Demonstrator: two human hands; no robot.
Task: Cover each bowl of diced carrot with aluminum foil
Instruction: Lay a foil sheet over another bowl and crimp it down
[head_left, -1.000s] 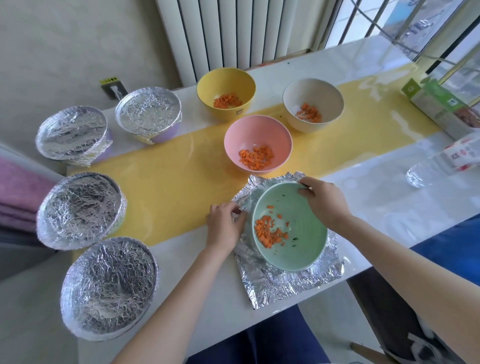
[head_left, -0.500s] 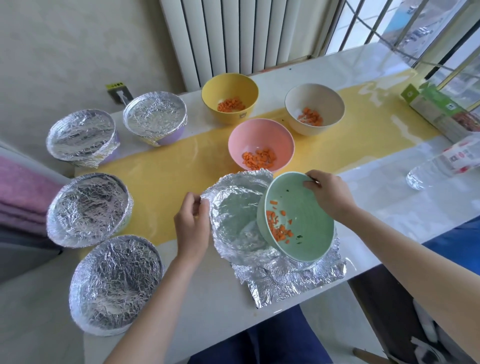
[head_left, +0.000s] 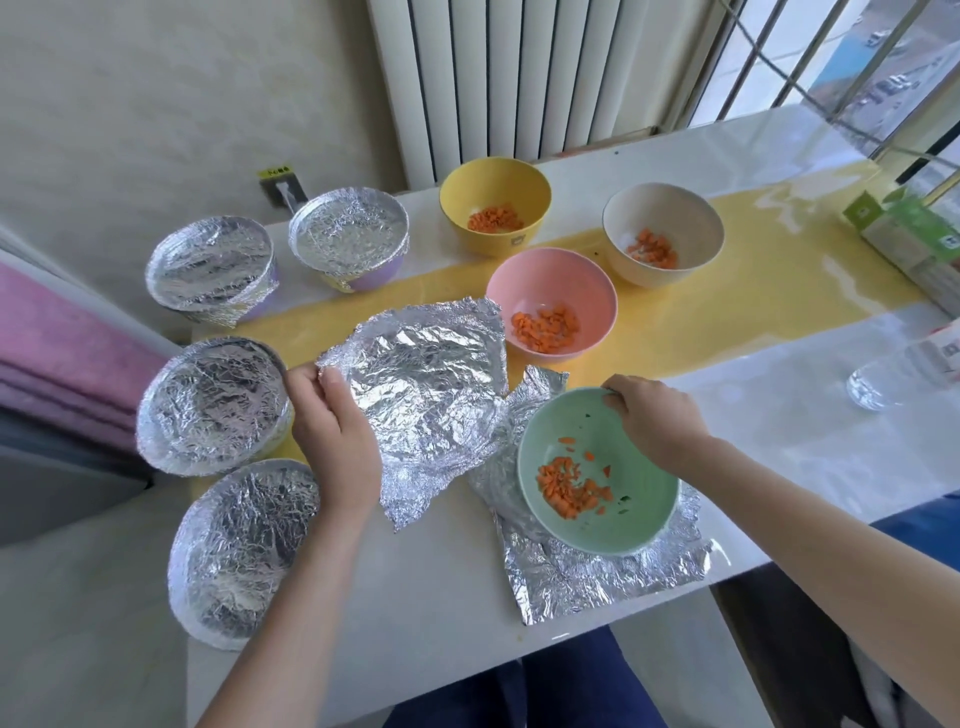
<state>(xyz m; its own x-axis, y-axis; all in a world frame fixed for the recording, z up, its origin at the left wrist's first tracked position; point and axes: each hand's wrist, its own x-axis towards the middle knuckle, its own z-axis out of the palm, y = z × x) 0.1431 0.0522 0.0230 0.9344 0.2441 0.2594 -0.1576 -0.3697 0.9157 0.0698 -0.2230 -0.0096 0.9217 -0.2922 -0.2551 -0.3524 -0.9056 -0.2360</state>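
Covering step, mint-green bowl (head_left: 597, 483) of diced carrot: right hand (head_left: 660, 423) grips its far rim, left hand (head_left: 332, 441) pinches crumpled foil sheet (head_left: 431, 384) just left; next, probably, draping foil over the bowl.

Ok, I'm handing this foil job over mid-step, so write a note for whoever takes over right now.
Left hand pinches the edge of a crumpled foil sheet, held up beside the green bowl.
Right hand grips the green bowl's far rim; it is tilted over more foil.
Done: four foil-covered bowls at the left.
Left to cover: green bowl, pink bowl, yellow bowl and white bowl, all holding carrot.
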